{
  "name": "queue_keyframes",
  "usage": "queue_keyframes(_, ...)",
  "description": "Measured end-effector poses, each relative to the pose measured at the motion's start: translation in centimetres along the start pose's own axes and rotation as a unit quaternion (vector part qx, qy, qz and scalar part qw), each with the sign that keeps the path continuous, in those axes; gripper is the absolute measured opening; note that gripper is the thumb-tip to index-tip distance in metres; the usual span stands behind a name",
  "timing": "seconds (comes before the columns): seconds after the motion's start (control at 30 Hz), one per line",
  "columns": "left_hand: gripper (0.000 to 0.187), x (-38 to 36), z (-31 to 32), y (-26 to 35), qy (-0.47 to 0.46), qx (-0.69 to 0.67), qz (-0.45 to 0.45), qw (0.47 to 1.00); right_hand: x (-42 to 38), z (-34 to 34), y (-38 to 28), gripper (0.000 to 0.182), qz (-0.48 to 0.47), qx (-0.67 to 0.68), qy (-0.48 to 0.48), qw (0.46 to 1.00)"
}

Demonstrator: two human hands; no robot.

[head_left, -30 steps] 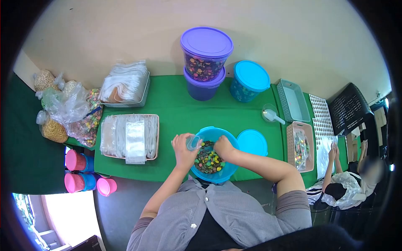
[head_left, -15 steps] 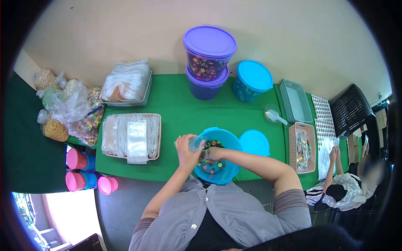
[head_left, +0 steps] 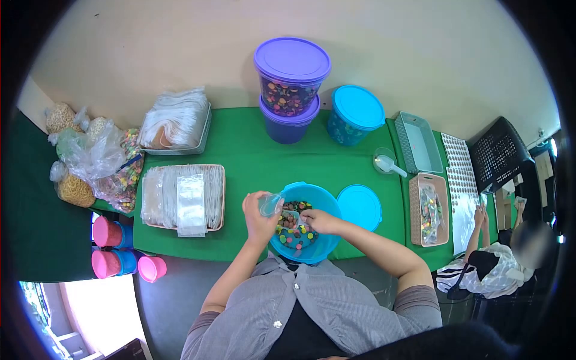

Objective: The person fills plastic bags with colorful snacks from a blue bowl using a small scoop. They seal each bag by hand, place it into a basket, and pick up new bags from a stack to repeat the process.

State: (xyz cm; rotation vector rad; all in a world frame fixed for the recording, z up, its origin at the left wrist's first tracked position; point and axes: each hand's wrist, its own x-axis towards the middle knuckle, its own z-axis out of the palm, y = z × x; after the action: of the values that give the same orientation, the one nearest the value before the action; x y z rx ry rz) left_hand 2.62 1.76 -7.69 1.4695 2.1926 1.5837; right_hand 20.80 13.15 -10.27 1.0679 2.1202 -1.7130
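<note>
My left hand is closed round a clear plastic cup, tilted at the left rim of a blue tub. Colourful round candies lie inside the tub. Over them my right hand grips a small clear scoop with brownish candies in it. The scoop is just below and right of the cup. Beside the tub, on the green cloth, lies a round blue lid.
Left stand a basket of plastic bags and sacks of snacks. Purple buckets and a blue bucket are at the back. Rightward are a bowl with a white scoop, a peach basket and another person.
My right hand has come up from among the candies, and the scoop now shows filled. The cup in my left hand has shifted slightly left.
</note>
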Motion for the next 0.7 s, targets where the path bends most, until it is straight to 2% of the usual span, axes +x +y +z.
queue_keyframes(0.13, 0.043, 1.3, -1.5, 1.0, 0.023, -0.058, -0.018, 0.998, -2.1, -0.2, -1.1, 0.020, -0.064, -0.046, 0.008, 0.997)
queue_keyframes(0.2, 0.042, 2.2, -2.7, 2.3, 0.065, -0.168, -0.045, 0.983, -2.9, -0.4, -1.2, 0.020, -0.093, -0.077, 0.022, 0.992)
queue_keyframes(0.23, 0.042, 2.6, -3.4, 3.0, 0.065, -0.168, -0.044, 0.983, -3.4, -0.6, -1.4, 0.019, -0.120, -0.111, 0.034, 0.986)
queue_keyframes(0.43, 0.044, 3.7, -6.0, 5.9, 0.126, -0.250, -0.025, 0.960, -8.6, -3.7, -3.8, 0.021, -0.114, -0.054, 0.042, 0.991)
queue_keyframes(0.53, 0.046, 3.4, -5.6, 6.4, 0.099, -0.274, 0.014, 0.956, -11.9, -5.9, -4.7, 0.024, -0.131, -0.038, 0.072, 0.988)
queue_keyframes(0.6, 0.047, 2.8, -4.1, 7.2, 0.010, -0.335, -0.008, 0.942, -14.8, -7.3, -6.8, 0.024, -0.136, -0.056, 0.099, 0.984)
queue_keyframes(0.63, 0.047, 2.5, -3.3, 7.5, 0.009, -0.336, -0.007, 0.942, -16.1, -7.9, -7.7, 0.024, -0.142, -0.075, 0.126, 0.979)
queue_keyframes(0.7, 0.054, 1.5, -1.5, 7.6, -0.102, -0.340, -0.050, 0.933, -18.1, -9.0, -8.2, 0.023, -0.143, -0.076, 0.150, 0.975)
